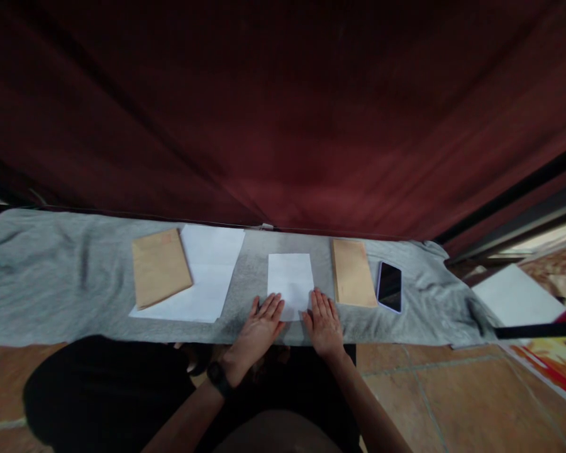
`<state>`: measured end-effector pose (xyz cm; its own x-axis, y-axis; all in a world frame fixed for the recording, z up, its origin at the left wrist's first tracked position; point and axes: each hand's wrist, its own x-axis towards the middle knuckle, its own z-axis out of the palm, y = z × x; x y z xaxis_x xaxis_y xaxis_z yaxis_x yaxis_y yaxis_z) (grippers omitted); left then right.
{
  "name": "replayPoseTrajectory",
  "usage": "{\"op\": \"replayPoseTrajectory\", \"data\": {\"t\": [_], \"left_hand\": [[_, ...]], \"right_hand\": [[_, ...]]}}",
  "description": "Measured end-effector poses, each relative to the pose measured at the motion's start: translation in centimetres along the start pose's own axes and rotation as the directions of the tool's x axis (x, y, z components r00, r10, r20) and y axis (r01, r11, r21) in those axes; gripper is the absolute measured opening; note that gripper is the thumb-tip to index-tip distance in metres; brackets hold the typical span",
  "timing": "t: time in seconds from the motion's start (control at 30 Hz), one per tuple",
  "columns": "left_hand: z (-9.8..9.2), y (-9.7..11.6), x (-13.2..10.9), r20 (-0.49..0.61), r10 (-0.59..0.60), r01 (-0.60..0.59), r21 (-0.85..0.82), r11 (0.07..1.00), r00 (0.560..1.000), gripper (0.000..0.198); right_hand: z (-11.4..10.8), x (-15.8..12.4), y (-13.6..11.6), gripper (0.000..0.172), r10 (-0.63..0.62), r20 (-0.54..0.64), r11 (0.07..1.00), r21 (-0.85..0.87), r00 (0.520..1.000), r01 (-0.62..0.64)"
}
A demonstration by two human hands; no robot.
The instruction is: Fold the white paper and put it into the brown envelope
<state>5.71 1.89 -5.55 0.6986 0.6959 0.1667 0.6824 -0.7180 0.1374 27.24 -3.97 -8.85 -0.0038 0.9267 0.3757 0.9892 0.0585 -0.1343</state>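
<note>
A small white sheet of paper (290,274), perhaps folded, lies on the grey cloth in front of me. My left hand (263,319) rests flat at its lower left edge, fingers stretched out. Over the lower right edge lies my right hand (324,321), also flat with fingers extended. Just right of that hand is a stack of brown envelopes (353,272). To the left, larger white sheets (212,270) are spread on the cloth, partly covered by another brown envelope or stack of them (161,267).
Grey cloth (99,264) covers the narrow work surface. A phone (389,287) lies right of the envelopes. Behind rises a dark red curtain-like surface (287,157). At the far right are a white sheet (519,296) and a colourful printed package (554,365). Tiled floor (453,396) shows below.
</note>
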Motion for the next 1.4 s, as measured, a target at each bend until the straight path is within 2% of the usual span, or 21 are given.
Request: {"op": "replayPoseTrajectory", "data": {"t": [0.17,0.3,0.5,0.7,0.87,0.97,1.1,1.17,1.27,1.4], "left_hand": [[0.3,0.4,1.0,0.132,-0.001,-0.01,0.085,0.996,0.991,0.052],[-0.1,1.2,1.2,0.163,0.001,-0.029,0.17,0.985,0.987,0.06],[0.0,2.1,0.8,0.105,-0.023,0.001,0.208,0.978,0.994,0.064],[0.6,1.3,0.7,0.109,-0.054,0.035,0.176,0.984,0.993,0.06],[-0.1,0.8,0.1,0.064,-0.052,0.047,0.088,0.995,0.997,0.055],[-0.6,0.9,-1.0,0.033,-0.041,0.04,0.04,0.998,0.999,0.049],[-1.9,1.4,-1.6,-0.023,-0.032,0.031,-0.036,0.999,0.999,0.037],[-2.5,1.7,-0.8,-0.047,-0.022,0.018,-0.074,0.997,0.999,0.04],[-2.7,2.0,1.8,-0.044,0.027,-0.031,-0.101,0.994,0.999,0.046],[-0.9,2.4,6.0,-0.004,0.092,-0.092,-0.108,0.99,0.996,0.05]], "right_hand": [[-0.2,0.1,-0.1,0.064,0.014,0.004,1.0,0.01,1.0,-0.014],[-0.3,0.2,-0.2,0.064,0.02,0.005,1.0,0.011,1.0,-0.02],[-0.3,0.1,-0.3,0.063,0.019,-0.016,0.999,0.033,1.0,-0.019],[-1.3,0.0,-0.1,0.061,-0.027,0.012,0.996,0.082,1.0,0.026],[-2.2,-0.3,0.8,0.06,-0.167,0.07,0.965,0.214,0.983,0.149],[-2.4,-0.5,1.4,0.053,-0.203,0.101,0.944,0.284,0.974,0.167],[-2.5,-0.7,1.7,0.054,-0.239,0.149,0.93,0.319,0.96,0.182],[-2.7,-0.6,1.7,0.055,-0.247,0.16,0.927,0.325,0.956,0.185],[-2.8,-0.5,1.6,0.054,-0.255,0.166,0.923,0.336,0.953,0.188],[-2.7,-0.6,1.4,0.052,-0.22,0.141,0.926,0.342,0.965,0.162]]}}
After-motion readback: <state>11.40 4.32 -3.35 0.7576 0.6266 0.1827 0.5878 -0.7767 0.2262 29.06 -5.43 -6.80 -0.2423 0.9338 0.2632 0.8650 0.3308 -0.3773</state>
